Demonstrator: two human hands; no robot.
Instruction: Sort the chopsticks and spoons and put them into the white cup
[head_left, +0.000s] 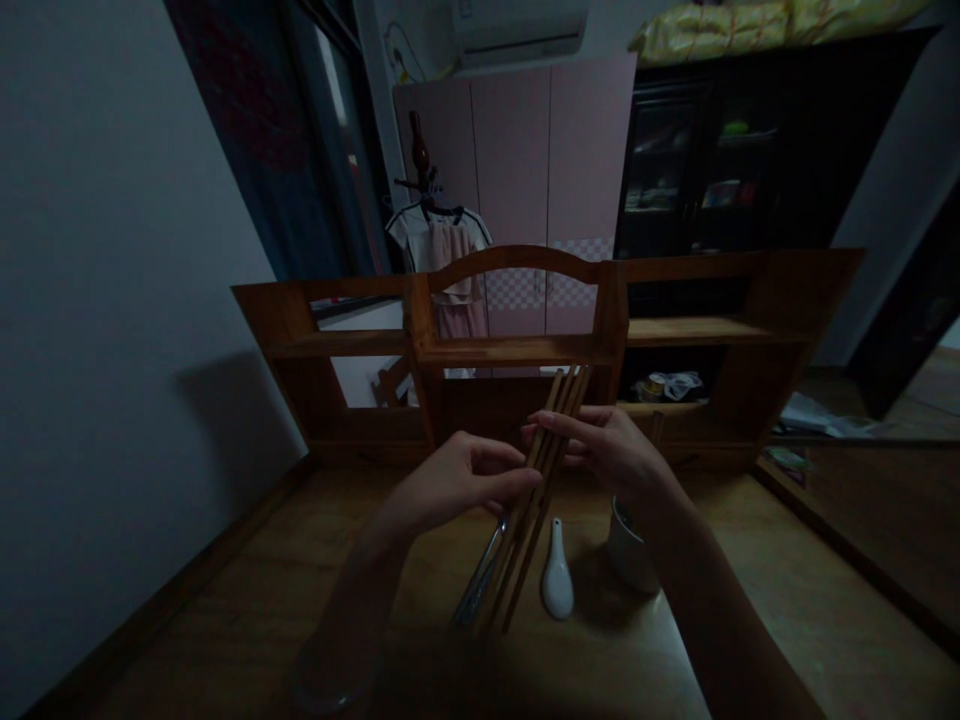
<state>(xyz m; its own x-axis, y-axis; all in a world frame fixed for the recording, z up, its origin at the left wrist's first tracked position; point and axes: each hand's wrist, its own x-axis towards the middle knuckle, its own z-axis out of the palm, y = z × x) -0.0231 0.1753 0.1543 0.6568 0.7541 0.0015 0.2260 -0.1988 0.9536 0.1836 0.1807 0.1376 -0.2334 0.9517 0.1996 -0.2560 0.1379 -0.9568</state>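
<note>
Both my hands hold a bundle of several wooden chopsticks [534, 490] above a wooden desk [262, 600]. My left hand [461, 482] pinches the bundle near its middle from the left. From the right, my right hand [607, 445] wraps its fingers round the upper part. The sticks slant from the top right down to the lower left. Under them on the desk lie a metal utensil [480, 580] and a white ceramic spoon [557, 580]. A white cup [628, 550] stands just below my right wrist.
A wooden shelf unit [525, 345] stands at the back of the desk, with small items [667, 385] in its right compartment. A grey wall [112, 350] runs along the left. Behind are a pink wardrobe [525, 180], hanging clothes [442, 250] and a dark cabinet [720, 160].
</note>
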